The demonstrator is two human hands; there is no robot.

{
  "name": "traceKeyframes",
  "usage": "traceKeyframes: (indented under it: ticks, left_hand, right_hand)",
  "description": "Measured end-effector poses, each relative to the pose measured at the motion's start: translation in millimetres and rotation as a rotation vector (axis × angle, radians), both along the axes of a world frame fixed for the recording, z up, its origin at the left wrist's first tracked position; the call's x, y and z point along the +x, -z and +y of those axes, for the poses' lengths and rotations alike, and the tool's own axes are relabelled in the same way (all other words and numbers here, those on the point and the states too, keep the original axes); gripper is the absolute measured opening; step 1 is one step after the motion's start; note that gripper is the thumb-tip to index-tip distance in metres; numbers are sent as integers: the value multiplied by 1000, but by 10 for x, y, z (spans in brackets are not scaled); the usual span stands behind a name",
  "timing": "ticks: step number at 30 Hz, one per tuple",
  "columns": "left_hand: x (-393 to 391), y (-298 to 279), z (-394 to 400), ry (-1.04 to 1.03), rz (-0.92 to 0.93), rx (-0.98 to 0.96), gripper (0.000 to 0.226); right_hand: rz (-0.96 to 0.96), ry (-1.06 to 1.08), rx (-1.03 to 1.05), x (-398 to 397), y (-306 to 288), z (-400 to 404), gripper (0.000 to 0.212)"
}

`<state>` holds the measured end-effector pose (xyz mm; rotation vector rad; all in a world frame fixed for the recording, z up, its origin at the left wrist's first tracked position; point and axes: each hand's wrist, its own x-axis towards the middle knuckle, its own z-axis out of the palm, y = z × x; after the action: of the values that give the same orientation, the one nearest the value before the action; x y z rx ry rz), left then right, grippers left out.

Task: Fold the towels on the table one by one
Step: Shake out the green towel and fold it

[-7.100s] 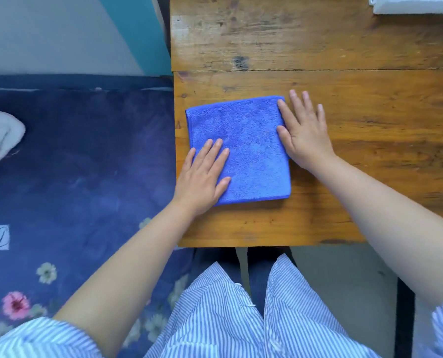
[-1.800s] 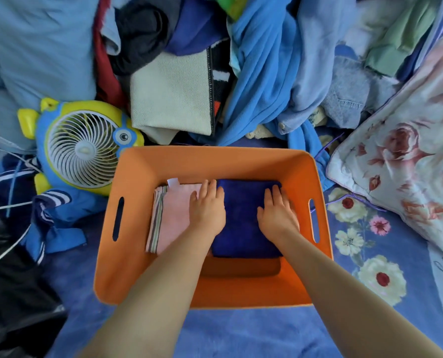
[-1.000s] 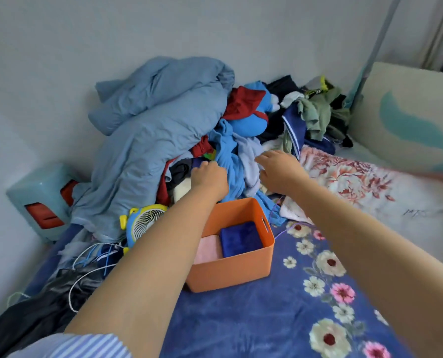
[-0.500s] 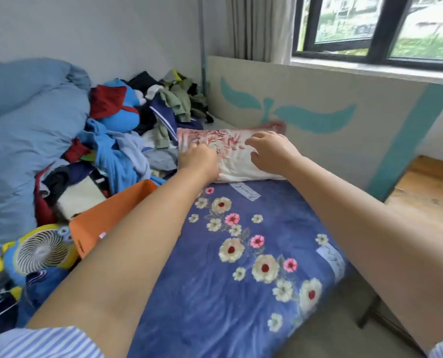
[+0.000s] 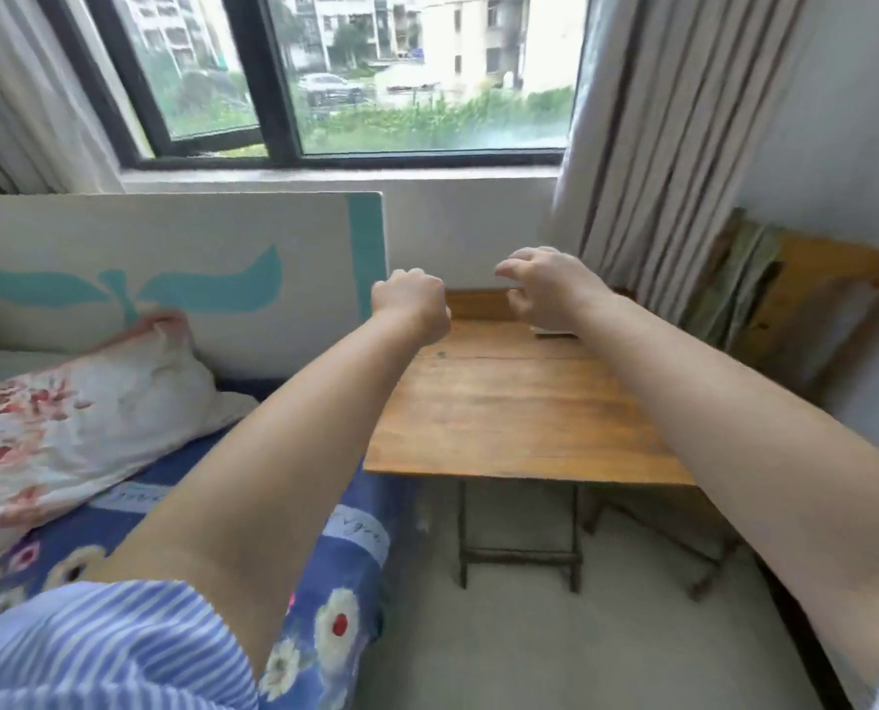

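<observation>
The wooden folding table [image 5: 504, 417] stands ahead of me below the window. Both my arms reach out over its far part. My left hand [image 5: 412, 304] is curled into a fist above the table's far left corner and holds nothing. My right hand [image 5: 545, 287] hovers over the far right side with loosely bent fingers, also holding nothing. A small white thing [image 5: 550, 330] lies on the table behind my right wrist, mostly hidden, so I cannot tell what it is. No towel shows in this view.
To the left is the bed with a blue flowered sheet [image 5: 345, 556], a floral pillow [image 5: 68, 402] and a white-and-teal headboard [image 5: 171, 248]. A wooden chair [image 5: 811, 289] and a curtain [image 5: 658, 146] stand at the right. Grey floor lies under the table.
The folded blue towel went from the table into the orange box on the bed. My view then swung right, past the clothes pile and pillow to the table, both hands raised with it.
</observation>
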<state>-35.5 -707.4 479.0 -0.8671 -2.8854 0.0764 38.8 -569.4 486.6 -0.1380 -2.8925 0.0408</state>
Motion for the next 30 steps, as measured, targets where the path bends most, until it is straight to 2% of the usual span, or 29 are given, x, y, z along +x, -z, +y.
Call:
traceKeyframes:
  ticks: [7,11,19,24,30]
  left_hand:
    - [188,-72,2274,225,8,50,31]
    - [184,-22,3159,324,15,87,30]
    - [-267,179,4609,461,-61,9,26]
    - [-598,394,5354,553,-107,-46,20]
    - [-737,997,6229,679,-220,-144,25]
  right_hand:
    - [10,206,-44,532,-114,2030,38]
    - [11,269,-113,664,-51,2916,39]
    - [-9,493,-210,612,335,4393,38]
    - [3,665,-265,605,613,5054,36]
    - [-47,826,-371,648,1177,5681,34]
